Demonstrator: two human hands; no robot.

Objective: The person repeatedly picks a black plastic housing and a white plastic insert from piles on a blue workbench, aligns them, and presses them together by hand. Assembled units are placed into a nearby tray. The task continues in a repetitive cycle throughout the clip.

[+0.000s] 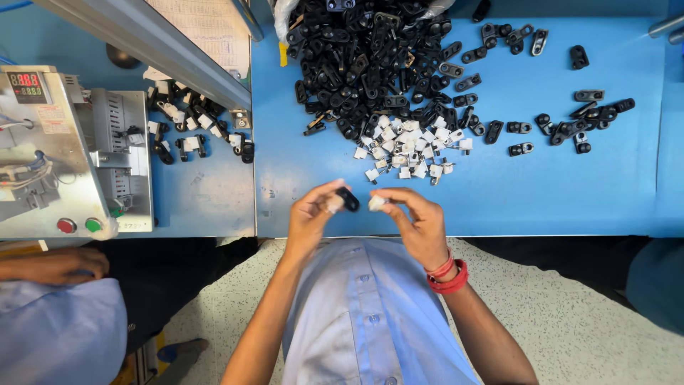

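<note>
Near my shirt, my left hand [313, 210] pinches a black clip [348, 199] and my right hand [417, 221] a white insert [375, 203], apparently mid-joining, needing careful alignment.

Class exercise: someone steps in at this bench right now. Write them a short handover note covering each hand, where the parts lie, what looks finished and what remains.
Left hand: pinches a small black clip at the table's near edge.
Right hand: holds a small white piece in its fingertips, close to the clip but not yet joined to it.
Stock: a big black clip pile straight ahead, with the white piece pile at its near edge; loose clips are scattered to the right.
Done: some joined black-and-white parts lie to the left by the machine.
Left: both piles are still large.
</note>
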